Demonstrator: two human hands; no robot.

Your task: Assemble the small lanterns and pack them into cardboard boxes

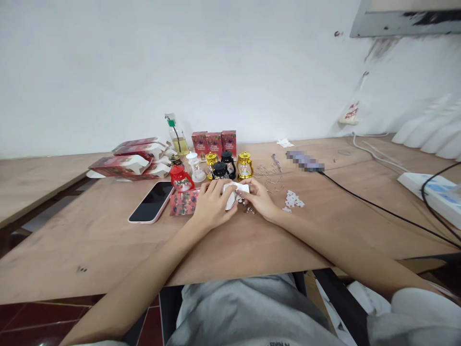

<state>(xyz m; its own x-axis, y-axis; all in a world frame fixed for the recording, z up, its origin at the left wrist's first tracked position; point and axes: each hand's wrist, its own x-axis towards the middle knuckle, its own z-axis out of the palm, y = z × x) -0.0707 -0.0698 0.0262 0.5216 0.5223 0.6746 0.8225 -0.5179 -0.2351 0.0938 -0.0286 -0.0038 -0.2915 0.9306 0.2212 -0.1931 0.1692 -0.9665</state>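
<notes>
My left hand (213, 205) is wrapped over a red printed cardboard box (183, 203) that lies on its side, its patterned end sticking out to the left. White flaps (243, 187) stand out at the box's right end. My right hand (262, 199) has its fingertips closed on these flaps. What is inside the box cannot be made out. Just beyond my hands stand several miniature lanterns, among them a red lantern (180, 179), a white lantern (196, 168) and a gold lantern (245, 167). Small shiny metal bits (249, 209) lie beside my right fingers.
A phone (151, 203) lies left of the box. Flattened red cartons (124, 164), a green-topped bottle (178, 139) and upright red boxes (214, 142) stand behind. To the right are white pieces (294, 199), bent wires (273, 183), a blurred device (305, 161) with black cable, and a power strip (428, 192).
</notes>
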